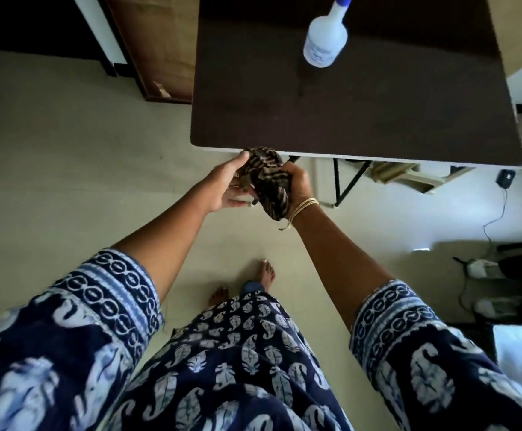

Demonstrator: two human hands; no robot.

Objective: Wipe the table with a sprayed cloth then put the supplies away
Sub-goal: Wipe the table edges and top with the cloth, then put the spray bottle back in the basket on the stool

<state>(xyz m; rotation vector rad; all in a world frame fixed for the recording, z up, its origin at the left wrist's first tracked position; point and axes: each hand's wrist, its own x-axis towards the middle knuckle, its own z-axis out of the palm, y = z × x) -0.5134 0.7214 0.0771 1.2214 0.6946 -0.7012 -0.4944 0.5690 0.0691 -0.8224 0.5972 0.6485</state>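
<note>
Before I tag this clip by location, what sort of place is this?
Probably a room in a home, not a workshop. A dark folding table stands on a pale bare floor, the person is barefoot, and a power strip with cables lies by the wall. Both hands hold a striped cloth.

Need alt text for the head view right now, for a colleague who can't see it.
Both hands, left and right, grip a bunched striped cloth just off the near edge of a dark table. A spray bottle stands upright at the table's far side.
</note>
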